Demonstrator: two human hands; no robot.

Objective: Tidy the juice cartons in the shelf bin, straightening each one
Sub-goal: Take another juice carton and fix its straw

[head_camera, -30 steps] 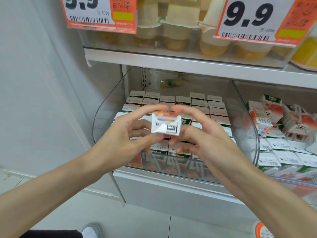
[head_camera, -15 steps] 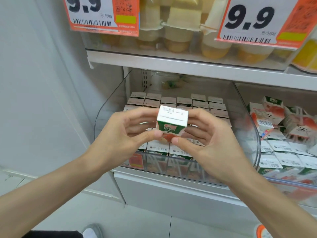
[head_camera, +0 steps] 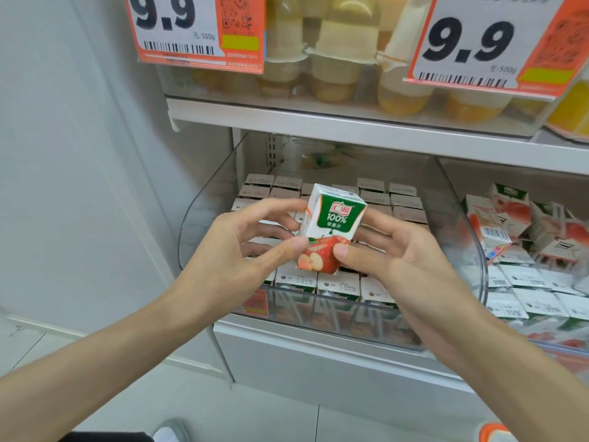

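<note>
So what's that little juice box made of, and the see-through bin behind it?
Juice box: looks like coated paperboard, smooth with a slight sheen; crisp folded edges and printed faces suggest it. Bin: clear rigid plastic, probably acrylic, glossy; the packed boxes show through its curved wall.

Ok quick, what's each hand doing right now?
Left hand: closed, pinching the carton between thumb and forefinger.
Right hand: closed, gripping the same carton, thumb on its front.
</note>
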